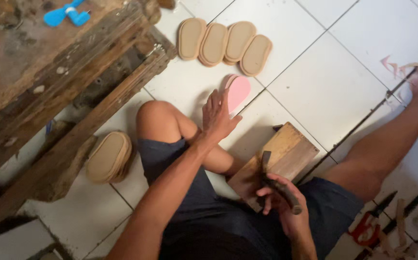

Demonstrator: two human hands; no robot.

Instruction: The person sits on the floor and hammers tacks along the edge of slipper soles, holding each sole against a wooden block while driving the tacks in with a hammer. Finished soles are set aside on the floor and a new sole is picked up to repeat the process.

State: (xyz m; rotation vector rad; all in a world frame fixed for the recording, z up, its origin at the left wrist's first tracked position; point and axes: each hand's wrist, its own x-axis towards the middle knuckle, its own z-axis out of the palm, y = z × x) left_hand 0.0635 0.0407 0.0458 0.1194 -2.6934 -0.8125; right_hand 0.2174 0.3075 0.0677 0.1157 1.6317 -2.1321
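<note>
Down by my lap, my right hand [286, 204] is curled tight around a dark tool [280, 185] with a thick handle. Its thin end rests on a wooden board [288, 147] leaning on my leg. My left hand [218, 118] is stretched out with fingers spread, and the tips touch a pink sole [238, 90] lying on the white floor tiles [324, 82]. It is flat, smooth and rounded like a foot. Four tan soles [223, 44] lie in a row past it. Another tan stack [108, 157] sits by the old wooden bench [69, 72].
</note>
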